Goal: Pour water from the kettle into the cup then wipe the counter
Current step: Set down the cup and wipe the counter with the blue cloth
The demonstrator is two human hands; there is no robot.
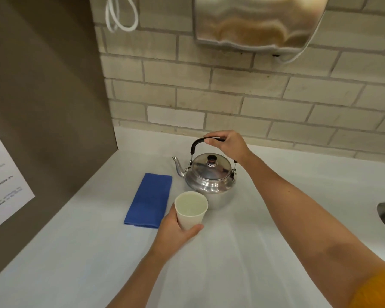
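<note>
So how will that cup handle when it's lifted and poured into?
The cup looks like thin paper, so probably light and easy to squash if the left hand squeezes. Narrow base, wide rim: apt to tip if let go. It looks empty or nearly so, so weight should rise as the kettle pours.

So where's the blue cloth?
In the head view, the blue cloth lies folded on the white counter, left of the kettle and the cup.

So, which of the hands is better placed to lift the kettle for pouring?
The right hand: it already grips the black handle above the kettle. The left hand is busy holding the cup in front of the kettle.
</note>
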